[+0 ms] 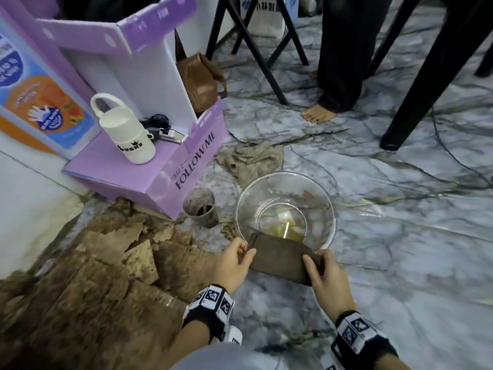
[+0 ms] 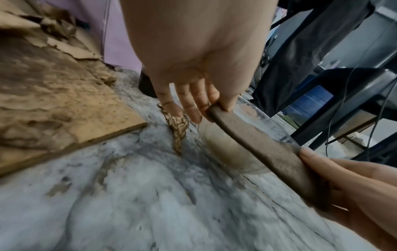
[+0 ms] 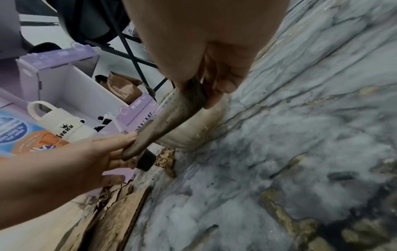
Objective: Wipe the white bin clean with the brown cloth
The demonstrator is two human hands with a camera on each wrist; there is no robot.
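Both hands pinch brown cloth [image 1: 282, 260] ends: left hand [image 1: 234, 265], right hand [image 1: 326, 283]. Only head view shows clear bowl [image 1: 285, 209] interior, yellowish liquid; wrist views show curled fingers.

Both hands low, side by side — left hand [image 1: 234, 263] and right hand [image 1: 326, 279] pinching shut

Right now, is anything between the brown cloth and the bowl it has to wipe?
Nothing visible. The brown cloth, held at each end by the left hand and right hand, hangs at the near rim of the clear bowl.
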